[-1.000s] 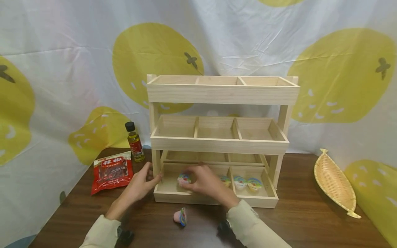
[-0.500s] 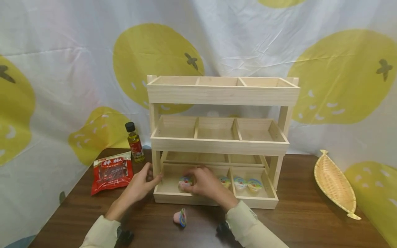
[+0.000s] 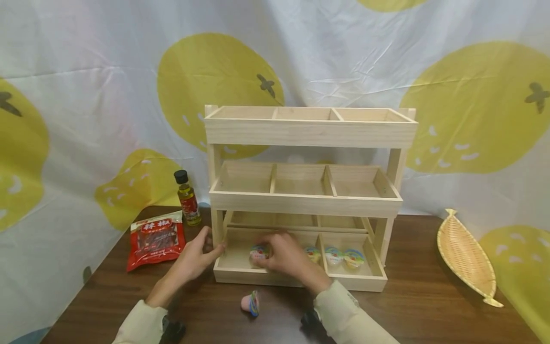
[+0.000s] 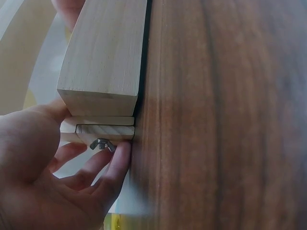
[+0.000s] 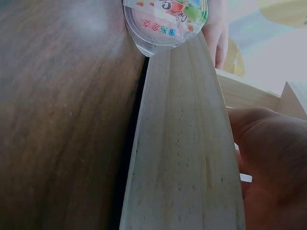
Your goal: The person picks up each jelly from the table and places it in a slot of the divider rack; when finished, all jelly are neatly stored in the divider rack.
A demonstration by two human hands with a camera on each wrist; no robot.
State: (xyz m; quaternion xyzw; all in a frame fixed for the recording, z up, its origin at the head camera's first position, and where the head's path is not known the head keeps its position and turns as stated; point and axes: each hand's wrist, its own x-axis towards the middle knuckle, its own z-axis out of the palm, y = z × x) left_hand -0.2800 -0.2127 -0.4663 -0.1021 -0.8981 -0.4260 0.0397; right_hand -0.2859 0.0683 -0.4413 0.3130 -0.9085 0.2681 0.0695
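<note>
My left hand [image 3: 194, 255] grips the left post of a three-tier wooden rack [image 3: 305, 205]. In the left wrist view its fingers [image 4: 112, 175] curl behind the post, near a wing nut [image 4: 101, 143]. Inside the bottom tier, my right hand [image 3: 285, 253] holds a small jelly cup [image 3: 259, 254] with a printed lid in the left compartment; its far fingers are hidden. More jelly cups [image 3: 354, 258] sit farther right in that tier, one partly behind the right hand. On the table before the rack, a pink jelly cup [image 3: 250, 303] lies on its side, its lid [image 5: 165, 21] facing the right wrist camera.
Left of the rack, a red bag of dried chilies [image 3: 156, 239] lies beside a small oil bottle [image 3: 189, 203] with a black cap. A leaf-shaped woven basket [image 3: 467, 258] rests at the table's right. A curtain [image 3: 326, 57] with yellow fruit prints hangs behind.
My right hand and its jelly cup have moved slightly down and to the right within the bottom compartment. The left hand stays on the post.
</note>
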